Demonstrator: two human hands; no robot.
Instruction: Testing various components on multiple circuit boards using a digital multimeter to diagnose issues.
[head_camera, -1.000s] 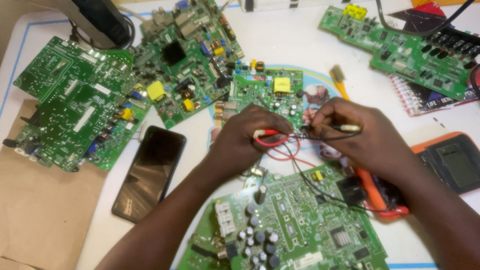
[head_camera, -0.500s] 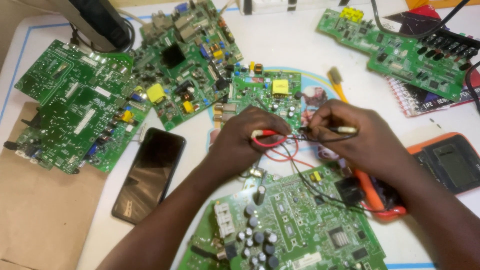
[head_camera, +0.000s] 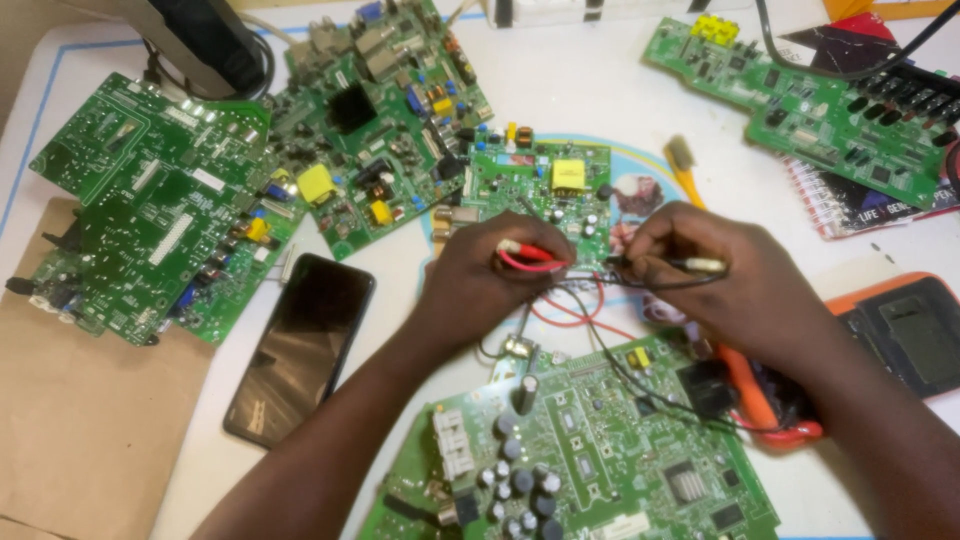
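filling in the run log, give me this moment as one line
left hand: holds red probe | right hand: holds black probe | tips over small green board | phone left of hands

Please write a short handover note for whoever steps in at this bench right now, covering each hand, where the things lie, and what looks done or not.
Left hand: gripping the red probe, tip pointing right, over the small green board.
Right hand: gripping the black probe, tip pointing left toward the red one.
Both tips meet near the small board's lower edge; exact contact points are hidden by the fingers.
Red and black leads trail down across the large board toward the orange-cased meter, partly hidden under the right wrist.
Phone lies screen-up to the left, untouched.
Done: probes in hand and placed. Meter reading: not visible.
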